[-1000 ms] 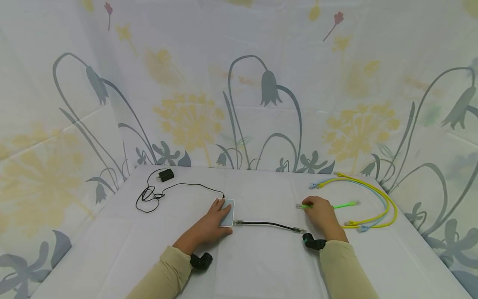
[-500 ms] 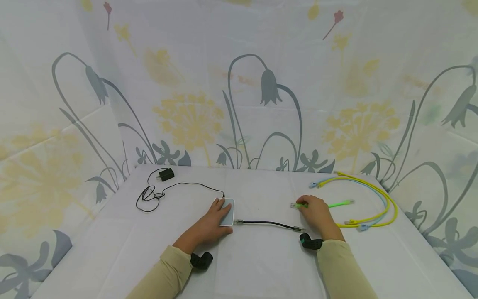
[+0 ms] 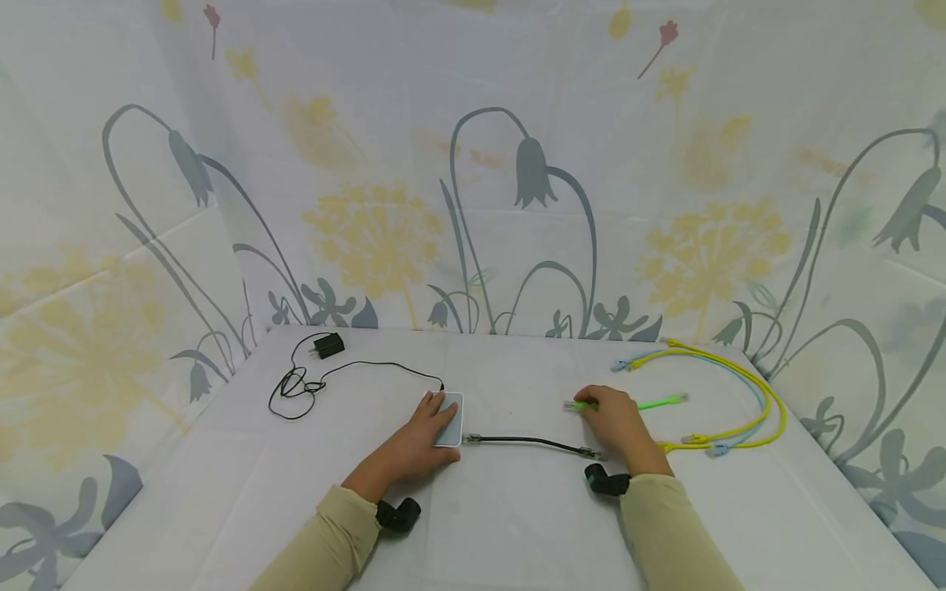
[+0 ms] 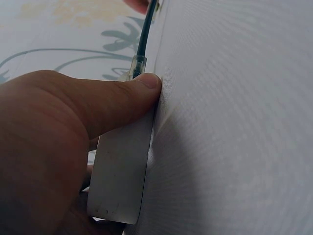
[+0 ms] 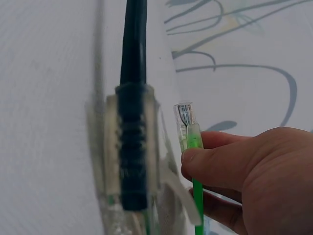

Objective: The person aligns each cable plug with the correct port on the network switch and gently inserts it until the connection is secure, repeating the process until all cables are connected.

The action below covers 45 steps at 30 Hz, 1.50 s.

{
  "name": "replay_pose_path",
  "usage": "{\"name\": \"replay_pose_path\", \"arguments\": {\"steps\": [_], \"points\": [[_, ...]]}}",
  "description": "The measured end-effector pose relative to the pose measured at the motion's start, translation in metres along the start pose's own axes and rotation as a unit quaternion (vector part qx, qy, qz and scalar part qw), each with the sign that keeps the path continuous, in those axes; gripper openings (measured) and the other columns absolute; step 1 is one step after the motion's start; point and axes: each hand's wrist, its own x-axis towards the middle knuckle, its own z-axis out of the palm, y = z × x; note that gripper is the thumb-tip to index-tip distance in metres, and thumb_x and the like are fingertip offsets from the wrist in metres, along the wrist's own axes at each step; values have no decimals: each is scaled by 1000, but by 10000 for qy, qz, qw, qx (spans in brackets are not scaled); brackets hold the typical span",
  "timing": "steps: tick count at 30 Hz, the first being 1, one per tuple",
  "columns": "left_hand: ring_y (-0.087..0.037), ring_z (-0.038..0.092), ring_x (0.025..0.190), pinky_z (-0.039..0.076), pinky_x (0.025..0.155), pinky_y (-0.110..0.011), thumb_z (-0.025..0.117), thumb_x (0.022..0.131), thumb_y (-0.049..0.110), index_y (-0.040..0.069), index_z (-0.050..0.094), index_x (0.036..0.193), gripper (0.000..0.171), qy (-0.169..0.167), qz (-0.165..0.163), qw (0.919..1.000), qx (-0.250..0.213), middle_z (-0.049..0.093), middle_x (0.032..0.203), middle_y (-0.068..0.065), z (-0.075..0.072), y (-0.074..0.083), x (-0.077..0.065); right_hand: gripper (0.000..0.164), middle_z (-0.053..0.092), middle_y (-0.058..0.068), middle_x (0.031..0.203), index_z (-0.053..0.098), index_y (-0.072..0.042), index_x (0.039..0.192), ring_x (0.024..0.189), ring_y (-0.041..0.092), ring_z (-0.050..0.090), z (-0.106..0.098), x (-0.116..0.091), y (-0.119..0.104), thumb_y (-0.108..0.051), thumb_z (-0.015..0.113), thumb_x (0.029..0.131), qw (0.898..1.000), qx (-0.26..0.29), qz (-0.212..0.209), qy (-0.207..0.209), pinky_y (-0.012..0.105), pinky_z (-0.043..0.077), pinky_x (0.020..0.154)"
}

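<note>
My left hand (image 3: 420,441) holds a small white router (image 3: 453,420), fingers over its top and thumb along its edge. In the left wrist view that thumb lies beside the clear plug (image 4: 139,63) of a short dark network cable (image 3: 525,441), which runs right from the router. Its loose end plug (image 5: 131,147) looms large in the right wrist view. With thumb and fingers my right hand (image 3: 619,420) pinches a short bright green network cable (image 3: 663,403) just behind its clear plug (image 5: 186,120), which points left toward the router. The cable's other end sticks out beyond the hand.
A thin black power cord (image 3: 380,364) leads from the router's back to a black adapter (image 3: 328,345) at the back left, partly tangled. At the right, yellow network cables (image 3: 779,410) and a light blue one (image 3: 720,450) lie in a curve on the white-covered table (image 3: 517,525).
My right hand has slid left with the green cable, its plug now closer to the router. The left hand, router and dark cable have stayed put.
</note>
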Motion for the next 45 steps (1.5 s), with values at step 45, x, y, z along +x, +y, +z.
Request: {"name": "replay_pose_path", "arguments": {"steps": [45], "points": [[-34,2,152,28,113,-54,70,89,30,9,33,152,76,6,21,10000,-21,14,163,-14,-1,1,0,19,69,8,116,70,-12,110,117,30,60,13,-1,-28,-10,60,94,9982,-22,-556,-205,48,45,99]]}}
